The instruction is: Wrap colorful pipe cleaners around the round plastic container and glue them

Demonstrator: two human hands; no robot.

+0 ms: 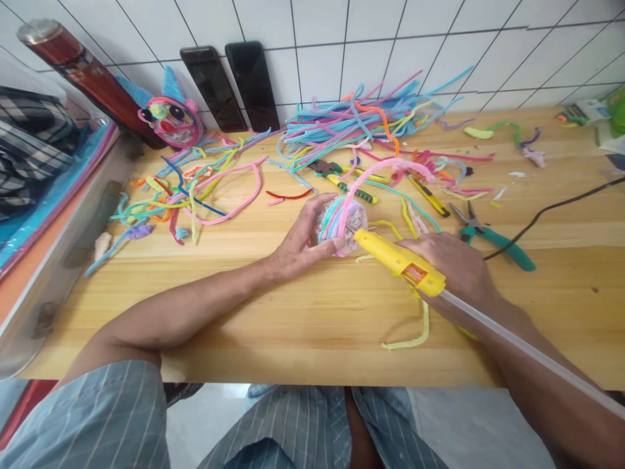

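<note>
My left hand [316,228] is wrapped round a small clear plastic cup [355,225], with blue, purple and pink pipe cleaners laid side by side over its surface. A long pink pipe cleaner [364,176] arches up from the cup and bends away to the right. In my right hand [442,257] is a yellow hot glue gun [400,260], its nozzle right at the cup beside the pink strand. A long clear glue stick [527,348] sticks out of the gun's rear, over my right forearm.
Behind lies a heap of pipe cleaners [351,127]; loose ones [224,212] spread left. Cutting pliers [336,176], a yellow utility knife [430,195] and teal pliers [502,244] lie nearby. A black cord [551,212] runs right. Two phones [254,88], a decorated figure [173,124] and a red flask [92,81] stand at the wall.
</note>
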